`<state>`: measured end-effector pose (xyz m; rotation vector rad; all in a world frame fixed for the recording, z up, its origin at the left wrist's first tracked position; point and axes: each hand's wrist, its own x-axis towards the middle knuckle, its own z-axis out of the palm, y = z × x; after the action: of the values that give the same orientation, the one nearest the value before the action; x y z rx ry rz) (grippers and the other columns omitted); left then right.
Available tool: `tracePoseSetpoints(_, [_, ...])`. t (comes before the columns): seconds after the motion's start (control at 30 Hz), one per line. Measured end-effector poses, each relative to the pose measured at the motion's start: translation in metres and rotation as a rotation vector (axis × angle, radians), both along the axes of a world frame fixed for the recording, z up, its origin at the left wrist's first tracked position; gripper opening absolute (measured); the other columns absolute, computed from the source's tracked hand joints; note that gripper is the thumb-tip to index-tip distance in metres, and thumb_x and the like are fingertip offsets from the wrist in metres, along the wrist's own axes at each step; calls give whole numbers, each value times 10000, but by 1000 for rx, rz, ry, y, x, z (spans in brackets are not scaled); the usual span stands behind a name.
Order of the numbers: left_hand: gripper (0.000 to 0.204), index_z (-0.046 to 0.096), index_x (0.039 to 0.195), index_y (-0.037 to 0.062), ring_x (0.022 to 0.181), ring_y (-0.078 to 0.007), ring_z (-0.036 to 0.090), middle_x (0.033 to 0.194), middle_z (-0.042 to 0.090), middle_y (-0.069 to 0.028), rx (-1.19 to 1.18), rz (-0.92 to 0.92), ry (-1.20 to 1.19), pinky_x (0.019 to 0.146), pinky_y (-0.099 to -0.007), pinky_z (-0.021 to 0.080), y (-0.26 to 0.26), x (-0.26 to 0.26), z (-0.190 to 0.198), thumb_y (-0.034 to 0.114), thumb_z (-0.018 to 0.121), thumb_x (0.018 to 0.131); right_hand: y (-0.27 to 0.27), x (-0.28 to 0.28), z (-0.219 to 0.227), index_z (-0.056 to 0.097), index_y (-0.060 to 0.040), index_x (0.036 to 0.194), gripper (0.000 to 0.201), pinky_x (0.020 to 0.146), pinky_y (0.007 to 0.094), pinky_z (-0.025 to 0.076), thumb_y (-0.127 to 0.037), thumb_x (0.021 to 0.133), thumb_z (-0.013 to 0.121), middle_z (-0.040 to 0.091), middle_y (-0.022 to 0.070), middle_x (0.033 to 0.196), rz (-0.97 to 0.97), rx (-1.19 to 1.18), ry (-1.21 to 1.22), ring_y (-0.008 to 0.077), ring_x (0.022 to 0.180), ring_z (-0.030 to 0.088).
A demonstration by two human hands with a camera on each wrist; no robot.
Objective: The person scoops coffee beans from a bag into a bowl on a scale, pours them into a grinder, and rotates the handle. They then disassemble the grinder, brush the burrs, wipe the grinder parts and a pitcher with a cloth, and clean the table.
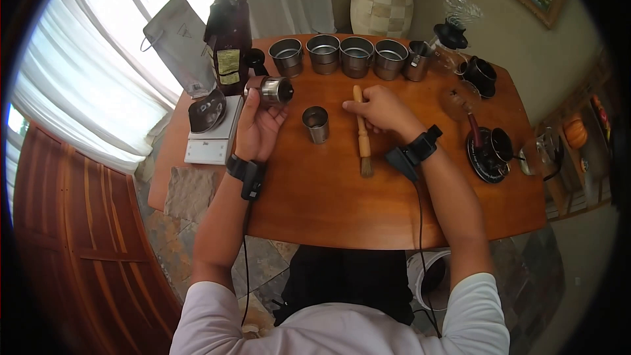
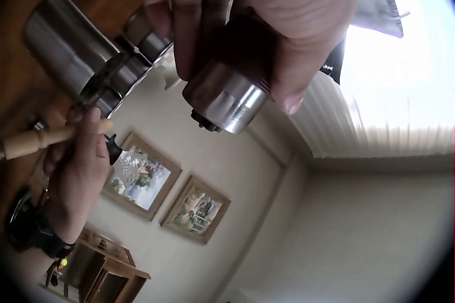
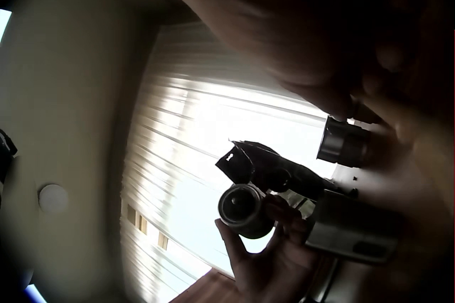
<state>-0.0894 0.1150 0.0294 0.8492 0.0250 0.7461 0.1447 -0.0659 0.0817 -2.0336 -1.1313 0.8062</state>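
Note:
My left hand [image 1: 257,130] grips a hand coffee grinder [image 1: 268,91] on its side, above the table's left part. Its steel end, with a dark centre, faces right; the left wrist view shows the steel collar [image 2: 226,97] between fingers and thumb. A wooden-handled brush [image 1: 363,138] is pinched near its top by my right hand [image 1: 389,112], bristles pointing down toward me. Between the hands a small steel cup [image 1: 316,125] stands upright on the wooden table [image 1: 315,204]. In the right wrist view the brush handle is blurred and close to the lens.
Several steel canisters [image 1: 357,58] line the back edge. A white scale [image 1: 209,148] bearing a dark scoop [image 1: 207,110] stands left, near a white bag [image 1: 177,46] and a dark coffee bag [image 1: 228,46]. On the right are a black saucer [image 1: 485,169] and glassware.

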Motion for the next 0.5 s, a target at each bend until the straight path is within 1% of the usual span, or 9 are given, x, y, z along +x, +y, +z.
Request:
tracePoseSetpoints(0.07, [391,568,1348,116,1165,-213,667,1307,681,-77,0,11,-3,1005,-406,525,-1,1,0,416,527,1101,3,-3,-7,600,-33,761,420,405,268,462,-374,963,739,646,52,614,13,-22,24,119,492,623])
tracePoseSetpoints(0.13, [388,568,1343,115,1157,-212,669,1296,684,-74,0,25,-4,1003,-405,524,-2,1,0,417,528,1101,5,-5,-10,638,9,747,392,410,291,482,-321,923,758,674,83,620,-7,-1,-6,151,495,647])
tracePoseSetpoints(0.2, [385,564,1344,115,1159,-208,667,1294,681,-70,50,1,17,1003,-400,525,-2,1,0,411,537,1098,4,-5,-11,644,8,731,388,408,292,480,-311,917,763,671,83,610,-15,-7,-19,150,493,646])
tracePoseSetpoints(0.37, [389,552,1355,120,1159,-196,665,1294,676,-62,59,27,44,997,-389,525,-5,1,4,406,553,1092,4,-4,-15,661,3,670,403,402,290,470,-305,903,779,653,82,565,-34,-45,-91,147,486,645])
tracePoseSetpoints(0.43, [390,548,1359,122,1159,-192,664,1297,674,-60,58,29,50,996,-386,525,-6,1,4,405,557,1091,5,-4,-17,654,5,619,441,428,310,488,-310,900,782,629,78,525,-39,-46,-123,153,459,630])
tracePoseSetpoints(0.47, [387,552,1356,124,1154,-189,665,1288,678,-57,59,37,60,990,-383,526,-6,1,5,405,558,1090,4,-4,-16,654,5,619,441,428,310,488,-310,900,782,629,78,525,-35,-48,-127,153,459,630])
tracePoseSetpoints(0.5, [383,555,1352,125,1149,-186,666,1278,681,-55,61,46,69,984,-380,527,-7,1,5,405,560,1090,3,-5,-12,670,12,668,409,481,327,517,-309,891,790,642,75,547,-52,-56,-196,170,496,652])
